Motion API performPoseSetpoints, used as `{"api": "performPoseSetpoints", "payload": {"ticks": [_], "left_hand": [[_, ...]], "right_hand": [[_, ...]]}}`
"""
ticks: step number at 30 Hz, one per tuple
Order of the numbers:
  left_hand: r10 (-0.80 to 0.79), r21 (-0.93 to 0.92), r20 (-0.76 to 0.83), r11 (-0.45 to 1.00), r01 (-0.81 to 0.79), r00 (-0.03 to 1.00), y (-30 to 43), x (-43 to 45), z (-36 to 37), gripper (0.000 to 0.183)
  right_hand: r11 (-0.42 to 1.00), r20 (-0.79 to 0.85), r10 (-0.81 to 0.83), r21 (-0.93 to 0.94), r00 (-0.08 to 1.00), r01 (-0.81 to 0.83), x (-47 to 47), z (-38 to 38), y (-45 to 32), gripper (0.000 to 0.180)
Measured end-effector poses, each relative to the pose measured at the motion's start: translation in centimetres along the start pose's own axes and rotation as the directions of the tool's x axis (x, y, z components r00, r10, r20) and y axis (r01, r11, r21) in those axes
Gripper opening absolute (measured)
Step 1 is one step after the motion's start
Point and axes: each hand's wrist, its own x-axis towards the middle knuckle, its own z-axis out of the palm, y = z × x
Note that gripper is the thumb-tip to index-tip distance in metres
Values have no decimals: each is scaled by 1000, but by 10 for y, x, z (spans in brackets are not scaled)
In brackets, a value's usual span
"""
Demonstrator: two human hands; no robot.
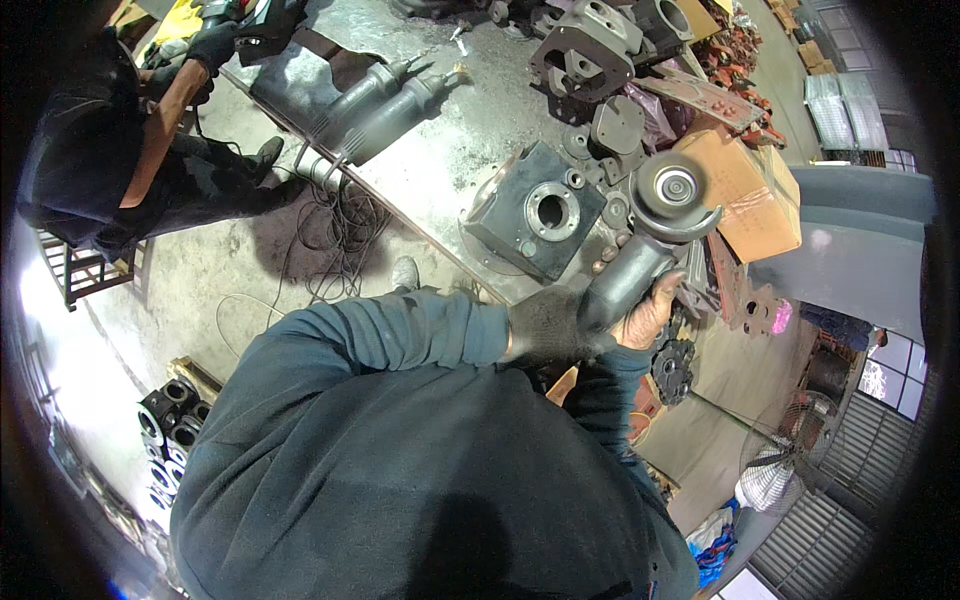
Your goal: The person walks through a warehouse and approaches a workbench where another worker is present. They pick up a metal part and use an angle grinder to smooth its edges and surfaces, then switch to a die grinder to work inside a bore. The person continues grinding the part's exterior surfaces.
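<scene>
An angle grinder (630, 277) is held up in front of me, its disc (675, 184) facing upward and a curved guard around one side. The disc's surface looks blurred. My right hand (646, 316), bare, cradles the grinder body from the right, thumb along its side. My left hand (551, 326) wears a dark knit glove and is closed around the rear of the body; its fingers are partly hidden. Just beyond lies a black metal housing (517, 217) with a round bored flange (553, 211), set on the metal worktable (420, 165).
Two die grinders (390, 112) with burr tips lie on the table. Metal castings (589, 52), round covers and a cardboard box (750, 195) crowd the right. Tangled cables (337, 232) cover the floor at left. A co-worker (97, 157) stands there with a tool. A floor fan (787, 450) is at right.
</scene>
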Motion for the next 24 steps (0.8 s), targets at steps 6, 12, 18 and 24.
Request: {"api": "performPoseSetpoints", "payload": {"ticks": [6,12,18,24], "left_hand": [[-149,-17,-31,989,149,988,17,-13,8,57],[141,386,90,908,-165,986,1,-19,8,53],[-197,151,243,975,163,950,-30,-2,-16,49],[27,280,-736,922,268,677,-32,-52,-58,53]], "right_hand": [[967,-26,-32,-255,999,25,-39,-39,5,109],[954,-41,0,-301,999,-13,-52,-50,4,87],[972,-99,162,-156,982,-176,-47,-21,-11,65],[892,-239,172,-375,956,-254,-41,-22,-46,58]]}}
